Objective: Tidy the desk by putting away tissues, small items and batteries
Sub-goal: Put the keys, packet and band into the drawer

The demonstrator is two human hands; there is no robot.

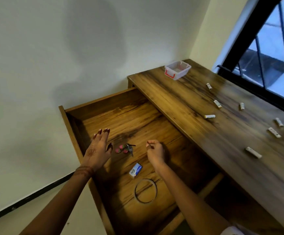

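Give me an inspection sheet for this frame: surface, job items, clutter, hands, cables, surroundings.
Surface: wooden desk, its drawer pulled open.
Job's things: seven batteries scattered on the desk, one at; clear bin with red handle at the far end; keys, small box and ring in the drawer. No tissues seen.
Clutter: nothing seen.
Hands: left hand open over the drawer; right hand loosely curled, no grip on anything visible.
Cables: nothing seen.
Surroundings: plain wall, barred window beside the desk.

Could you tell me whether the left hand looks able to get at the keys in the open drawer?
Probably yes: the left hand hovers open right beside the keys, with nothing between them.
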